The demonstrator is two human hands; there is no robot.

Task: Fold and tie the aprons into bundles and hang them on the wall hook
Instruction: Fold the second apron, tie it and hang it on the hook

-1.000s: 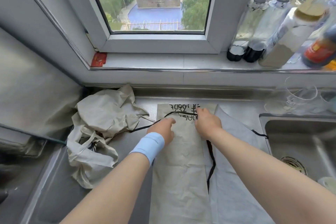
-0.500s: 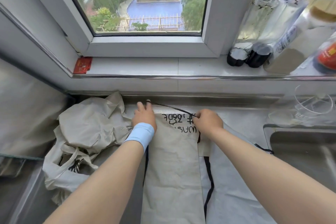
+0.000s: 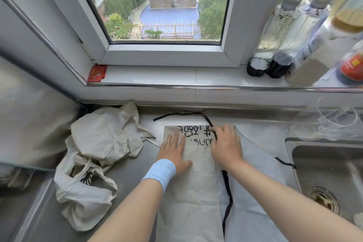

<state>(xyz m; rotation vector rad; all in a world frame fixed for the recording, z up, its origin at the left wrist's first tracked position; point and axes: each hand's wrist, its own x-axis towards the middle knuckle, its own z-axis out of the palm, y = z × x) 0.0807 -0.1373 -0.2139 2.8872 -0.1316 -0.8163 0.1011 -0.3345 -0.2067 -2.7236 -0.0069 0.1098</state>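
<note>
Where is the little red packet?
In the head view, the red packet lies on the windowsill's far left end, tucked against the window frame's corner, above the crumpled aprons on the counter.

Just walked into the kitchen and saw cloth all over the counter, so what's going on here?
A person is folding a beige apron on the steel counter beside the sink. The left hand lies flat on the folded strip; the right hand is at its black strap near the printed end. A crumpled pile of cloth lies to the left. No bundle is tied yet.
</note>
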